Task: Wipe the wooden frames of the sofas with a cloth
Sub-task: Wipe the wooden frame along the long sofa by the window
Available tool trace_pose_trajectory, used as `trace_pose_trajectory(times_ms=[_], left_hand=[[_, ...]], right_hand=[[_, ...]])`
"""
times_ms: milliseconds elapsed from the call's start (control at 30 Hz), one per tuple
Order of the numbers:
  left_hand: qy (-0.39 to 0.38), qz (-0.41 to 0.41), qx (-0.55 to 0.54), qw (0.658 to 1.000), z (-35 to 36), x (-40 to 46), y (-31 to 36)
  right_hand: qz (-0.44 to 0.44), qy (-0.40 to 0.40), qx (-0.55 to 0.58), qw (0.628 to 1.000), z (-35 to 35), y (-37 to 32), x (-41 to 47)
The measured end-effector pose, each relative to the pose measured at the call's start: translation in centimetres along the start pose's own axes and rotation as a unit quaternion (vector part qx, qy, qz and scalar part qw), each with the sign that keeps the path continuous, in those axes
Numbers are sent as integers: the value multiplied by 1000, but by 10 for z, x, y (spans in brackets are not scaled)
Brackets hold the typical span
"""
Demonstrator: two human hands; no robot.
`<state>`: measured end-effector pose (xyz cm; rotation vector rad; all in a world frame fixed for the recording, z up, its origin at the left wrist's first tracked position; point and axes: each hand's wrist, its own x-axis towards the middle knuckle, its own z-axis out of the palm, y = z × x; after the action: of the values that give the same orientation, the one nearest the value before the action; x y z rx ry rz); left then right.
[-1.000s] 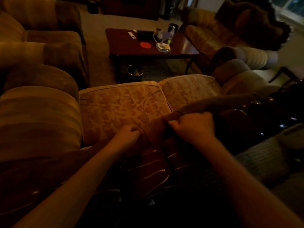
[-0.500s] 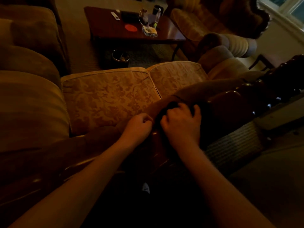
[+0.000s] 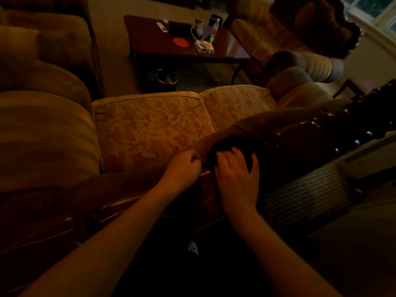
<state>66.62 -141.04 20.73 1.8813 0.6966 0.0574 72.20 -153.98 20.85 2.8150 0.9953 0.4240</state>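
Note:
I look down over the back of a sofa with patterned seat cushions [image 3: 150,125]. Its glossy dark wooden frame [image 3: 300,131] runs along the backrest top from lower left to upper right. A dark cloth [image 3: 225,142] lies on that frame. My right hand [image 3: 235,174] rests on the cloth with fingers spread, pressing it onto the wood. My left hand [image 3: 184,166] sits just left of the cloth on the backrest top, curled into a fist with nothing visible in it. The room is dim and the cloth's edges are hard to make out.
A dark coffee table [image 3: 154,46] with a red coaster, bottles and small items stands beyond the sofa, a small bin [image 3: 166,79] at its near side. Another sofa [image 3: 42,61] is at the left, an armchair [image 3: 257,35] at the back right. A window shows top right.
My right hand has spread its fingers over the dark cloth and moved a little right along the frame. My left hand let go of the fabric and stays curled beside it.

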Motion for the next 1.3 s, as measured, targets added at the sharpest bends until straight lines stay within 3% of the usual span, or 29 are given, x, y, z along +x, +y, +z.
trace_pose_trajectory(times_ms=[133,167,267,333,433,500,567,633,733,900,967,1100,1200,1300], left_hand=[[27,-15,75,997,16,2,-11],[45,-14,88,995,18,1,-11],[79,18,163,983,26,-10,-13],[89,26,174,980,28,-15,-13],[102,3,131,986,25,-14,-11],[109,1,102,989,23,-14,-10],[113,2,81,990,23,-14,-11],[119,6,68,990,23,-13,-12],[111,3,78,991,24,-11,-11],[124,-39,21,991,21,-10,-10],[131,-37,13,991,20,-12,-10],[140,-32,14,990,19,-12,-12],[134,9,68,989,23,-11,-12],[123,52,140,981,25,-12,-13]], right_hand=[[-47,30,-12,998,0,13,-8],[-40,8,-12,999,-6,12,10],[25,-170,-23,985,-22,3,69],[22,-219,-54,974,-17,-10,73],[-91,-165,-43,981,-11,-27,42],[-144,-218,-32,965,-16,-9,61],[-74,-328,-7,942,-25,38,108],[13,-367,17,930,-31,88,145],[6,-330,-29,943,-29,86,135],[-156,-257,3,954,-16,-21,54],[-138,-244,-20,960,-21,-4,65],[2,-194,-21,981,-45,77,104],[-8,-36,12,999,-40,93,84],[-80,103,107,986,-4,47,6]])
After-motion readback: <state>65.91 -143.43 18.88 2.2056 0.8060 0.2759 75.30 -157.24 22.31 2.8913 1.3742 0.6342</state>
